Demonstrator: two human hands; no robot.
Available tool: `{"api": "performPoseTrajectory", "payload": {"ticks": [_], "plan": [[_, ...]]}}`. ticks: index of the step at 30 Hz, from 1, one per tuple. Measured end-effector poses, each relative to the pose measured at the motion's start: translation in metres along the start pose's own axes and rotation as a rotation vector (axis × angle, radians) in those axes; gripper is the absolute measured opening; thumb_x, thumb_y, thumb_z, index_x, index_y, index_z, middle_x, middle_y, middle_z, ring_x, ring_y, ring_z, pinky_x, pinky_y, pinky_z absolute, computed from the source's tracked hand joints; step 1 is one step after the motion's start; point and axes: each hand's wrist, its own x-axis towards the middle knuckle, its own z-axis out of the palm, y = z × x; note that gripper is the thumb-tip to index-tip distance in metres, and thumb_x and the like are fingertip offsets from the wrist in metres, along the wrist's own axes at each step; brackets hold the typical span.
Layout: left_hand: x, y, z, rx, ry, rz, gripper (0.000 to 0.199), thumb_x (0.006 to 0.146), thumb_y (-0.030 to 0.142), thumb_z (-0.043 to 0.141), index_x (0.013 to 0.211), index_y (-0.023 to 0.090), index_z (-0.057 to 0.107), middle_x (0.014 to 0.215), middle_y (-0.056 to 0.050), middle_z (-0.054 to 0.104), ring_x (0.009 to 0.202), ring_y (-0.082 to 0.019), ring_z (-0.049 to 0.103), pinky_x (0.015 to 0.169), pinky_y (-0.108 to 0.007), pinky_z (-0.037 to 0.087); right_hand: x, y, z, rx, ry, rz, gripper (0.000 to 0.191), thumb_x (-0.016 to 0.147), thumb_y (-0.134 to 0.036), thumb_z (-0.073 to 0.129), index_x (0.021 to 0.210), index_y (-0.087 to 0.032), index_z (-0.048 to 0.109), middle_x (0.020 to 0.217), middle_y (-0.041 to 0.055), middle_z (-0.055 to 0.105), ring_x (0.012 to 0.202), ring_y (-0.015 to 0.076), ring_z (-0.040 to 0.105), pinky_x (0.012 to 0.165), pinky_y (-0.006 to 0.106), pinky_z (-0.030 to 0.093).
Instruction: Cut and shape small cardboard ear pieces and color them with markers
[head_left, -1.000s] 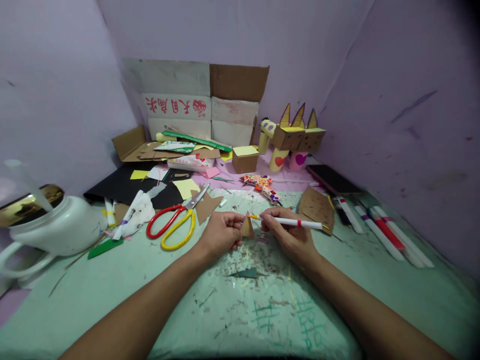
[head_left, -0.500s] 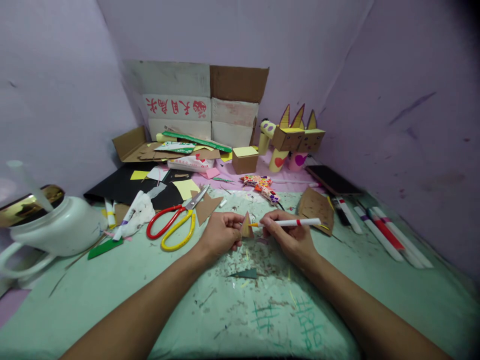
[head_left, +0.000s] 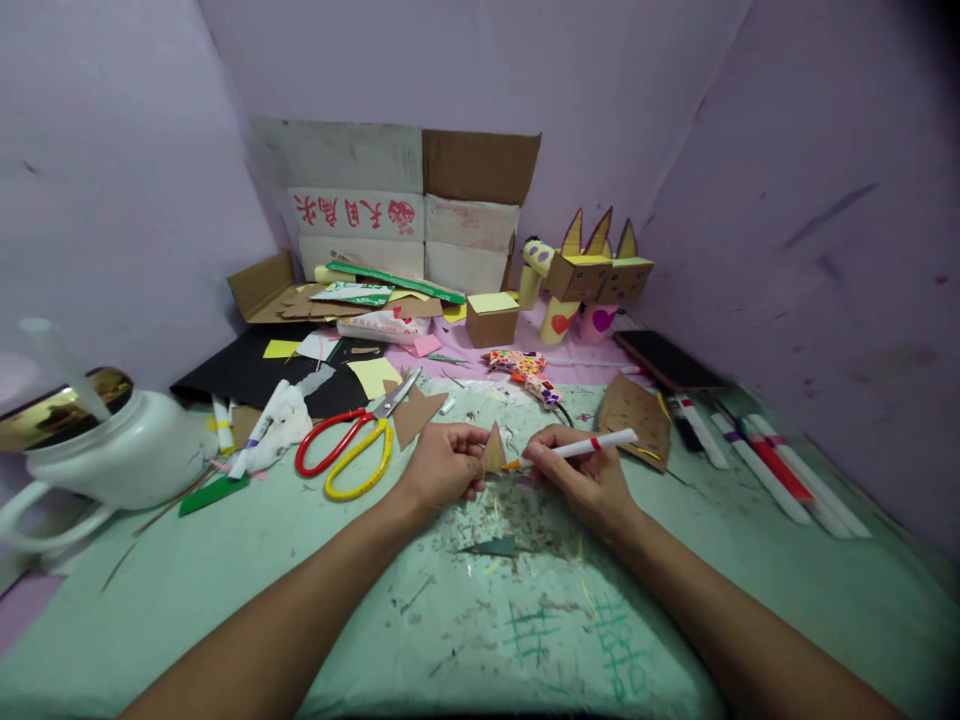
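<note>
Near the middle of the green table cover, my left hand pinches a small triangular cardboard piece by its left edge, point up. My right hand holds a white marker with a red band; its orange tip is at the lower right edge of the triangle. Whether the tip touches it is too small to tell. Scissors with one red and one yellow handle lie open left of my left hand. A dark green triangular scrap lies below my hands.
Several markers and a brown cardboard piece lie on the right. A white pot stands at the left. Behind are a small cardboard box, a patterned glue gun, box-headed paper figures and a large carton.
The marker's tip has moved down along the triangle's right side, and the marker is now more tilted. My left hand keeps its hold.
</note>
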Motion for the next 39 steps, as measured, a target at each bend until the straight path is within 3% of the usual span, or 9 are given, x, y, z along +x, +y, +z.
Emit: {"api": "performPoseTrajectory", "payload": {"ticks": [10, 18, 25, 31, 39], "plan": [[0.0, -0.0004, -0.0004, -0.001, -0.035, -0.006, 0.036, 0.048, 0.002, 0.046, 0.078, 0.008, 0.066, 0.048, 0.003, 0.057, 0.034, -0.008, 0.047, 0.033, -0.018, 0.037, 0.003, 0.0042, 0.0011, -0.045, 0.064, -0.071, 0.021, 0.084, -0.033, 0.055, 0.074, -0.015, 0.063, 0.064, 0.0033, 0.062, 0.057, 0.0138, 0.055, 0.053, 0.025, 0.043], [-0.0005, -0.0002, -0.0004, -0.006, -0.029, -0.003, 0.034, 0.048, 0.003, 0.046, 0.077, 0.008, 0.065, 0.045, 0.003, 0.056, 0.032, -0.009, 0.048, 0.033, -0.019, 0.039, -0.0004, 0.0, 0.0038, -0.046, -0.077, -0.001, 0.024, 0.082, -0.033, 0.056, 0.067, -0.015, 0.062, 0.053, 0.0015, 0.059, 0.046, 0.0117, 0.049, 0.044, 0.023, 0.037], [0.0008, -0.004, -0.0019, -0.011, -0.061, 0.006, 0.035, 0.048, 0.006, 0.047, 0.078, 0.009, 0.065, 0.048, 0.001, 0.058, 0.034, -0.009, 0.048, 0.033, -0.019, 0.039, 0.0033, 0.0011, 0.0033, -0.041, 0.064, -0.037, 0.022, 0.082, -0.035, 0.056, 0.073, -0.016, 0.063, 0.063, 0.0034, 0.062, 0.056, 0.0144, 0.055, 0.053, 0.025, 0.044], [0.0006, -0.0032, -0.0016, -0.005, -0.041, 0.007, 0.037, 0.048, 0.006, 0.047, 0.08, 0.008, 0.066, 0.047, 0.001, 0.057, 0.035, -0.009, 0.048, 0.034, -0.019, 0.04, 0.0001, 0.0019, 0.0035, -0.023, -0.029, 0.011, 0.026, 0.082, -0.036, 0.056, 0.066, -0.016, 0.061, 0.051, 0.0006, 0.058, 0.046, 0.0121, 0.05, 0.045, 0.023, 0.039], [0.0, -0.0041, -0.0024, -0.012, -0.059, 0.02, 0.032, 0.049, 0.009, 0.051, 0.078, 0.009, 0.067, 0.049, 0.001, 0.057, 0.036, -0.008, 0.049, 0.034, -0.018, 0.039, 0.0019, 0.0019, 0.0033, -0.033, 0.045, -0.028, 0.023, 0.082, -0.036, 0.056, 0.074, -0.016, 0.063, 0.063, 0.0036, 0.063, 0.055, 0.0144, 0.055, 0.05, 0.025, 0.044]]}}
